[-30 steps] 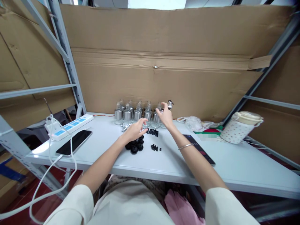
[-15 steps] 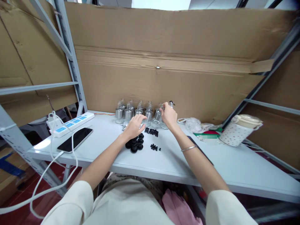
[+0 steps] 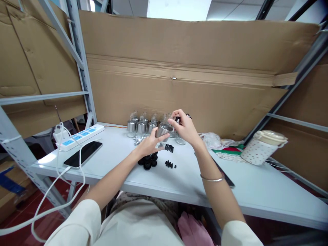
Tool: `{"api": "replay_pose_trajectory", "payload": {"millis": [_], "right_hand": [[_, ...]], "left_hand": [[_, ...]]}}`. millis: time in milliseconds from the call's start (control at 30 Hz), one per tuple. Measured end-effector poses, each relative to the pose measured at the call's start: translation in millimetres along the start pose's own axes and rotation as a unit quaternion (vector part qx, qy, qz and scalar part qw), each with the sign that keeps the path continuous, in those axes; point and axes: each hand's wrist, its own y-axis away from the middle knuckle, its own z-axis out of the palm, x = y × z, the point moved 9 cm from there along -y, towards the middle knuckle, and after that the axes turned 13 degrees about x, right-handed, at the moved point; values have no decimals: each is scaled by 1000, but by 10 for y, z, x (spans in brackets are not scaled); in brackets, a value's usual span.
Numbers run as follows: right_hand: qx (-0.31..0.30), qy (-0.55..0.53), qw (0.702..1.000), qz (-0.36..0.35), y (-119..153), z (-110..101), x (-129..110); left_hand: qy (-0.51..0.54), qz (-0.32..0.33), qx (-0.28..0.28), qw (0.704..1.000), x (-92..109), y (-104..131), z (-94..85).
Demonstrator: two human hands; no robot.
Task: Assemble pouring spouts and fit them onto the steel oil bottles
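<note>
My left hand (image 3: 151, 143) is wrapped round a glass bottle with a silver metal band (image 3: 164, 130), lifted and tilted over the front of the row. Over the bottle's top, my right hand (image 3: 185, 128) pinches a small black part (image 3: 177, 119); fingers partly hide the bottle's neck, so I cannot tell whether the part touches it. Behind my hands stand several similar bottles (image 3: 141, 127). Black round caps (image 3: 147, 164) lie by my left wrist, with short black tubes (image 3: 169, 148) and tiny black pieces (image 3: 169, 164) to their right.
A white power strip (image 3: 82, 136) and a phone (image 3: 83, 154) with cables lie at the left. On the right are a clear plastic bag (image 3: 212, 140), a dark flat object (image 3: 225, 176) under my right forearm and a dotted white container (image 3: 263, 147). Cardboard (image 3: 179, 99) walls the back.
My left hand has moved right and closed round a bottle. The right hand has come slightly left and lower, now with a black part showing at its fingertips. The view has tipped slightly upward.
</note>
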Motion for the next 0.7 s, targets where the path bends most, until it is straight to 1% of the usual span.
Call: {"api": "replay_pose_trajectory", "payload": {"millis": [67, 167, 233, 300, 400, 467, 567, 700], "right_hand": [[22, -81, 996, 16, -33, -16, 39], [117, -194, 974, 0, -156, -155, 65], [163, -231, 959, -14, -234, -208, 68], [173, -249, 953, -18, -291, -178, 62], [165, -260, 951, -15, -315, -68, 61], [166, -251, 954, -8, -296, -8, 88], [178, -228, 957, -8, -242, 29, 118], [185, -239, 953, -23, -141, 47, 56]], "left_hand": [[9, -10, -2, 1000, 10, 2, 11], [15, -17, -1, 1000, 14, 1, 13], [14, -15, -6, 1000, 16, 2, 19], [13, -7, -14, 1000, 25, 1, 28], [15, 9, -27, 999, 49, 1, 47], [16, 11, -30, 999, 53, 1, 55], [11, 6, -32, 999, 44, 3, 63], [-4, 0, -37, 999, 34, 8, 67]]}}
